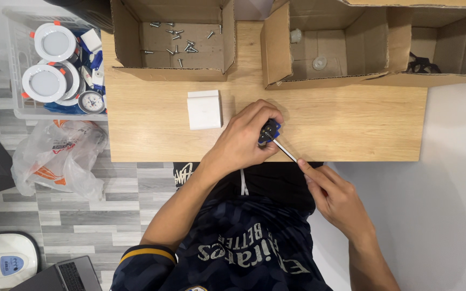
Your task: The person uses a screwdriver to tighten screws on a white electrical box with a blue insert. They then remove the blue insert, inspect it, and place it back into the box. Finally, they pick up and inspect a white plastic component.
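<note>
Screwdriver [272,134] handle mostly hidden under left hand [244,141]

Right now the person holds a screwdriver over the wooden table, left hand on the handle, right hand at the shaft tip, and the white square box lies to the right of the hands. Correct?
Not quite. In the head view the white square box lies to the left of the hands, not the right. The rest holds: the left hand grips the screwdriver handle, and the right hand pinches the shaft tip, at the wooden table edge.

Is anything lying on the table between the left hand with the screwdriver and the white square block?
Nothing visible. The left hand grips the screwdriver just right of the white square block; only bare wooden table shows between them. The right hand touches the shaft tip.
</note>
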